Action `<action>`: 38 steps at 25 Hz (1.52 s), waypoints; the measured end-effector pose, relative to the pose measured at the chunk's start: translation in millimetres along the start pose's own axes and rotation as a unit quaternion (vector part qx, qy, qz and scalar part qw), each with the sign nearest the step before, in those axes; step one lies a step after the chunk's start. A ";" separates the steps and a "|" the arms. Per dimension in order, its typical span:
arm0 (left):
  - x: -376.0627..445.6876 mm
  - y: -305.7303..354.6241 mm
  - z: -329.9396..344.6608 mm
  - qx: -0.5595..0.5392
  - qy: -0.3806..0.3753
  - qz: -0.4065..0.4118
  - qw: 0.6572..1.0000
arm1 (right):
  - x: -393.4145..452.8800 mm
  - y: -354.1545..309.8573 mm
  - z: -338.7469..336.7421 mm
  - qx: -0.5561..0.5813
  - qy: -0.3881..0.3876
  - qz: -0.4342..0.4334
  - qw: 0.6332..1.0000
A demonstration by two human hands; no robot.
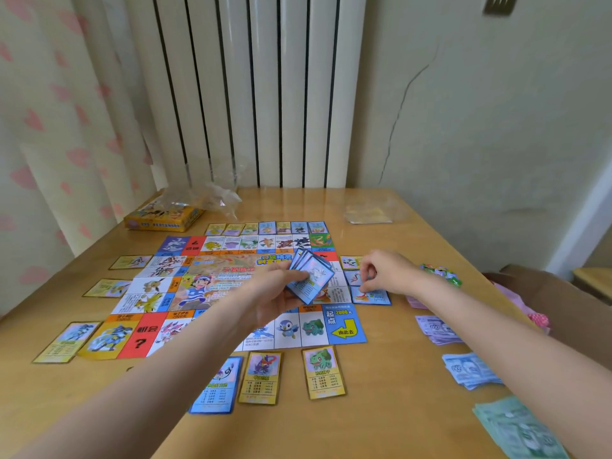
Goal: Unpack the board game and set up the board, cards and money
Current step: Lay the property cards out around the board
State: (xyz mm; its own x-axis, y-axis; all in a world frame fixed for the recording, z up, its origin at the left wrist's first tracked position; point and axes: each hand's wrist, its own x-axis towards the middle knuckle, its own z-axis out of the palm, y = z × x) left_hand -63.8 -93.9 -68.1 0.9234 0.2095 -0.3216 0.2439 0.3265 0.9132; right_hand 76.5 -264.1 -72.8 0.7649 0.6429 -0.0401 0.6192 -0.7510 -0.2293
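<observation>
Most of the desk was taken up. The game board filled the middle, with property cards ringing it: a row along the far edge, three down the left, three at the near edge, a few on the right. Money stacks lined the right edge: purple, blue, green. The yellow game box and crumpled plastic wrap blocked the far left corner. Open wood showed at the near left, the near middle, and the strip between board and money. Both forearms crossed over the near half.
</observation>
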 end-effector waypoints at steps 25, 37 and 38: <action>-17.4 46.5 -151.1 -0.047 0.185 0.116 0.975 | 90.5 -217.7 20.3 0.515 -0.011 -0.071 0.854; 4.4 69.3 -279.6 -0.043 0.347 0.125 0.928 | 234.3 -317.9 84.6 0.374 -0.001 -0.014 0.927; 5.7 67.8 -280.4 -0.043 0.339 0.121 0.932 | 239.3 -321.8 87.2 0.326 0.009 -0.020 0.945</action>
State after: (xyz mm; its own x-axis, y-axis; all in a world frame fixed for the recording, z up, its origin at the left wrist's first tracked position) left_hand -125.1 187.8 -78.3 0.5411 0.8120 -0.2187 0.0010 0.2595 0.9657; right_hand 44.9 144.5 -93.4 0.7493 0.6622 -0.0035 0.4113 -0.4695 -0.7813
